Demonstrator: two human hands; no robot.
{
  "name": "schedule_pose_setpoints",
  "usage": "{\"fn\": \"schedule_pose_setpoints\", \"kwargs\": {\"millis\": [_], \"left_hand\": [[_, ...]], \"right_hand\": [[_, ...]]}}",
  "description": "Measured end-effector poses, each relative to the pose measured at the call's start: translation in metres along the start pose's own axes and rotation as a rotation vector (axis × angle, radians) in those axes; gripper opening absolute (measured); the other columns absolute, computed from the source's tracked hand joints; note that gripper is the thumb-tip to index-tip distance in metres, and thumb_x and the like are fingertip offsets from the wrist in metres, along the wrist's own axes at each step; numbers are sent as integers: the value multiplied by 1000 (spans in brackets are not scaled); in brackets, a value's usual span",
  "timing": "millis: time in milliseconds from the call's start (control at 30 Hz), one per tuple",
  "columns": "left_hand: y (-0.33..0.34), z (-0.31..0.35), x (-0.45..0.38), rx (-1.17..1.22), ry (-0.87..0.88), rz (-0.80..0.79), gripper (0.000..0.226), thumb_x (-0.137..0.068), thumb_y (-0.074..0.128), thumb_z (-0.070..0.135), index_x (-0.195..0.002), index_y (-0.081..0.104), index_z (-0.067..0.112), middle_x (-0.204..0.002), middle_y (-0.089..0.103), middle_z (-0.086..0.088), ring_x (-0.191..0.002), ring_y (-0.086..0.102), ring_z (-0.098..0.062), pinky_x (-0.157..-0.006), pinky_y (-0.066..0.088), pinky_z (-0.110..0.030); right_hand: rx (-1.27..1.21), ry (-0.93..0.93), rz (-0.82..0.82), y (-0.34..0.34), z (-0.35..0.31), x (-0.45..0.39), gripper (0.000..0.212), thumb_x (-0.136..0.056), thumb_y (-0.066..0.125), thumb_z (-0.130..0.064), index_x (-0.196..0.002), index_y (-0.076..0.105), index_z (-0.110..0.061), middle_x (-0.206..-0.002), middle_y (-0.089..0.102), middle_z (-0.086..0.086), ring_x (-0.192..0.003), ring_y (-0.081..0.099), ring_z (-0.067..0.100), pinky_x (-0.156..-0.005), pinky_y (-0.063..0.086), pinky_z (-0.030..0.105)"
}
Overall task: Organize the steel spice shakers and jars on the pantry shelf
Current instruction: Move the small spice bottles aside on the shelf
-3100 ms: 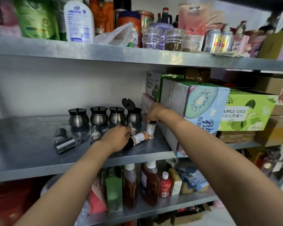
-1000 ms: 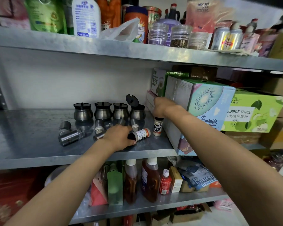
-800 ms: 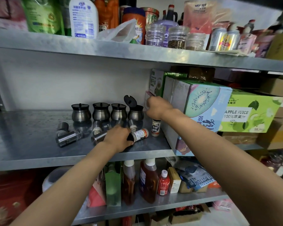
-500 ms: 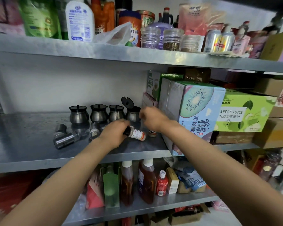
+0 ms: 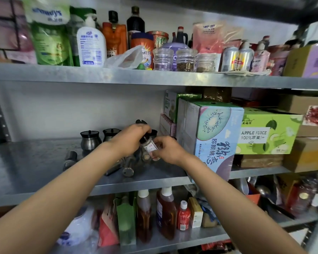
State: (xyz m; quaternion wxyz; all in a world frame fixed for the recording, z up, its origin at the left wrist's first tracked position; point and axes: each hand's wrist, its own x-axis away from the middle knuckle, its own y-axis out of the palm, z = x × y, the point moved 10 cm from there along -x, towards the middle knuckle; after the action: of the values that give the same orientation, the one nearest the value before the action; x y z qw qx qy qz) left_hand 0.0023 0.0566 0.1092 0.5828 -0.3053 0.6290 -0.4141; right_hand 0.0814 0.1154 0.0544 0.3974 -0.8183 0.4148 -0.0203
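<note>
1. Middle of frame: both hands meet over the middle shelf [image 5: 35,167], holding one small spice bottle [image 5: 149,146] up off the metal, tilted, dark cap toward upper left.
2. Left hand [image 5: 130,139] is curled over the cap end; fingers wrapped round it. Twisting or just carrying, can't tell.
3. Right hand [image 5: 166,149] pinches the lower, labelled end of the bottle, fingers closed on it from the right.
4. Behind the hands, toward the back wall: a row of steel jars with dark lids, the leftmost jar [image 5: 90,140] fully visible, next jar [image 5: 110,134] half hidden by the left wrist. A raised flip lid [image 5: 141,122] pokes up above the left hand.
5. Below the hands, steel shakers lie on their sides: one [image 5: 128,166] centre, end-on, another [image 5: 70,157] to the left, apart from the rest.
6. Right of the hands: kiwi drink box [image 5: 213,136], close to the right hand.
7. Step in hand, as I judge it: righting the bottle to stand it upright. Early stage; shakers still down.
8. Next move calls for setting it base-down in a free spot near the jar row, clear of the box, then standing up the fallen shakers.
</note>
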Motion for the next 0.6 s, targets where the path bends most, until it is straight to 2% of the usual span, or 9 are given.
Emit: {"fn": "schedule_pose_setpoints", "kwargs": {"millis": [33,100,167,267,367,433,533,600], "left_hand": [[0,2,0,1,5,7,47,-72,54,-10,-114,57,11,-111,64,-8,-104,59,-24,-77,37,-20],[0,6,0,-8,16,24,51,-72,52,-10,-117,57,12,-115,63,-8,-108,59,-26,-86,48,-31],[-2,11,0,-22,42,57,52,-70,50,-12,-115,56,13,-113,62,-7,-107,58,-26,-83,51,-40],[-4,13,1,-47,36,77,57,-69,49,-13,-119,54,12,-118,60,-7,-111,55,-26,-84,51,-42],[-1,11,4,-66,9,67,56,-68,48,-11,-119,55,12,-120,60,-8,-113,54,-28,-84,52,-44],[2,7,6,-56,-31,59,59,-70,47,-11,-124,53,12,-126,58,-9,-118,53,-29,-89,51,-46],[2,1,8,-5,-112,76,60,-73,47,-11,-129,50,10,-131,55,-11,-121,52,-30,-95,48,-44],[1,-3,10,18,-160,83,60,-77,49,-10,-133,47,10,-135,53,-11,-124,51,-29,-98,46,-42]], "right_hand": [[-17,8,3,0,1,1,27,-79,74,-1,-104,66,-7,-93,69,2,-80,63,11,-60,44,9],[-70,40,9,2,7,3,26,-79,75,-2,-100,64,-11,-89,67,-1,-78,62,8,-66,46,14],[-124,95,43,6,18,5,27,-77,78,-5,-96,63,-16,-86,67,-4,-82,64,11,-76,52,24],[-128,164,114,10,35,12,26,-75,78,-6,-89,60,-20,-91,67,0,-91,67,19,-85,55,34],[-131,203,158,11,44,17,36,-76,76,-4,-76,51,-30,-93,64,-2,-92,63,16,-81,50,29],[-122,222,176,12,47,19,34,-75,76,-4,-73,52,-29,-93,65,-2,-94,65,17,-79,47,27],[-142,264,202,16,54,20,25,-74,77,-7,-87,62,-21,-102,69,3,-101,66,21,-86,51,30],[-146,286,205,19,58,21,30,-75,78,-10,-102,65,-14,-106,69,3,-101,64,19,-90,49,31]]}}
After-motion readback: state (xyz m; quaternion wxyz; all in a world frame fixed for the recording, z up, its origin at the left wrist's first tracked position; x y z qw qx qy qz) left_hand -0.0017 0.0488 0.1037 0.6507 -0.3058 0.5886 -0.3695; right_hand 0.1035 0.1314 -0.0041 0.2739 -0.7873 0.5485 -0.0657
